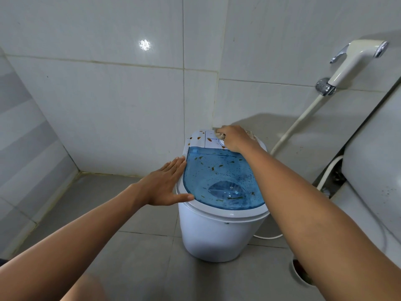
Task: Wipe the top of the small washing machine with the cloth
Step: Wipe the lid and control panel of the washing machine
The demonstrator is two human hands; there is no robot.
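Observation:
A small white washing machine [219, 233] stands on the grey floor in the corner. Its clear blue lid [219, 177] carries water drops and several small brown flecks; more flecks lie on the white control panel [198, 139] at the back. My right hand [235, 137] presses a crumpled beige cloth [251, 134] onto the back of the panel, covering most of the dial. My left hand [165, 183] lies flat with fingers straight against the machine's left rim, thumb on the front edge, holding nothing.
A white bidet sprayer [355, 59] hangs on the right wall, its hose [297, 124] running down behind the machine. A white toilet tank [377, 161] stands at the right. A floor drain [300, 272] lies at the lower right. Tiled walls close the corner.

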